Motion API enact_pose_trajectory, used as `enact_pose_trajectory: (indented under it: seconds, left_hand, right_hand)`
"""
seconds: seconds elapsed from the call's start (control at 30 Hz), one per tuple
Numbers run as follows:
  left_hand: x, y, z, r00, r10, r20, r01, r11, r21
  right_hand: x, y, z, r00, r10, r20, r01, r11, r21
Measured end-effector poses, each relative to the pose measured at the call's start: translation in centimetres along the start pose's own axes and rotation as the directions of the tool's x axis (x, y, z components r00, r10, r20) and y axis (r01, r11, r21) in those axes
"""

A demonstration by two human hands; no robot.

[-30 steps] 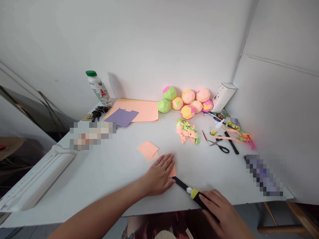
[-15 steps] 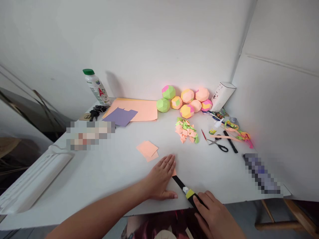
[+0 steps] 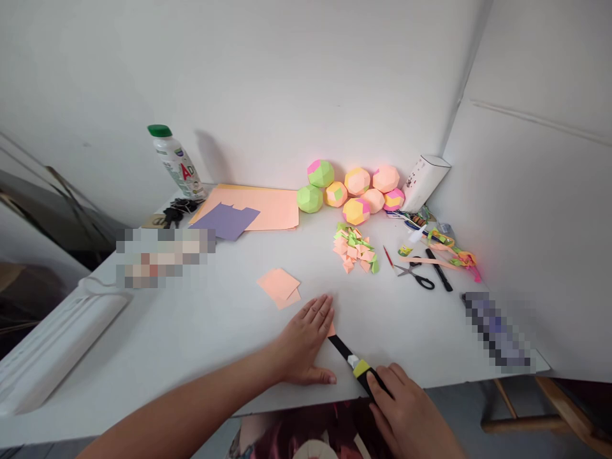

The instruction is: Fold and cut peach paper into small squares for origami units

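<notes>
My left hand [image 3: 308, 341] lies flat on the table with its fingers stretched out, pressing on a piece of peach paper [image 3: 331, 329] that is mostly hidden beneath it. In my right hand [image 3: 404, 401] is a black and yellow utility knife [image 3: 362, 370], gripped by the handle. Its long dark blade points up and left and meets the paper's edge beside my left fingers. Just beyond the left hand lie several peach paper squares [image 3: 278, 287], loosely overlapped. Farther back is a pile of small folded peach and green paper pieces [image 3: 354, 248].
Faceted paper balls [image 3: 356, 182] line the wall. Scissors [image 3: 418, 275], a red pencil [image 3: 387, 255] and a black pen-like stick [image 3: 438, 270] lie right. Peach sheets [image 3: 277, 207], a purple sheet [image 3: 229, 220] and a bottle [image 3: 176, 162] stand or lie back left. A white device [image 3: 67, 350] sits left.
The whole view has shifted slightly, with things now a little farther left. Both hands and the knife keep nearly the same places relative to the paper.
</notes>
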State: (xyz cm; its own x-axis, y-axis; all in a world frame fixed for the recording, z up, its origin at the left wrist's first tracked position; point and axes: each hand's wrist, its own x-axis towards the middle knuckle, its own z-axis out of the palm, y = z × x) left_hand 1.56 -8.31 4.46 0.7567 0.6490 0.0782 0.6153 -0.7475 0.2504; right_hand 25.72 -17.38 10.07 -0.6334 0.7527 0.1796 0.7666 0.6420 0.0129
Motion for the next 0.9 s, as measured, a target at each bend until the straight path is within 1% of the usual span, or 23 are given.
enact_pose_trajectory:
  seconds: [0.17,0.3,0.5,0.73,0.9]
  left_hand:
    - [-0.1,-0.1,0.1,1.0,0.005,-0.005,-0.005,1.0,0.001]
    - [-0.1,-0.2,0.2,1.0,0.011,0.011,-0.011,1.0,-0.008]
    - [-0.1,-0.2,0.2,1.0,0.006,0.011,-0.005,1.0,-0.016]
    - [-0.1,-0.2,0.3,1.0,0.01,-0.007,-0.01,1.0,-0.013]
    - [-0.1,-0.1,0.3,1.0,0.011,-0.023,-0.011,1.0,-0.005]
  right_hand:
    - [0.3,0.0,0.1,1.0,0.014,-0.016,-0.014,1.0,-0.01]
    - [0.8,-0.1,0.3,1.0,0.008,-0.018,-0.009,1.0,-0.027]
    - [1.9,-0.1,0.3,1.0,0.021,0.001,-0.021,1.0,-0.014]
    - [2.7,0.5,0.4,0.999,0.026,0.038,-0.026,1.0,-0.006]
    - [2.5,0.7,0.6,0.998,0.04,0.05,-0.04,0.999,-0.001]
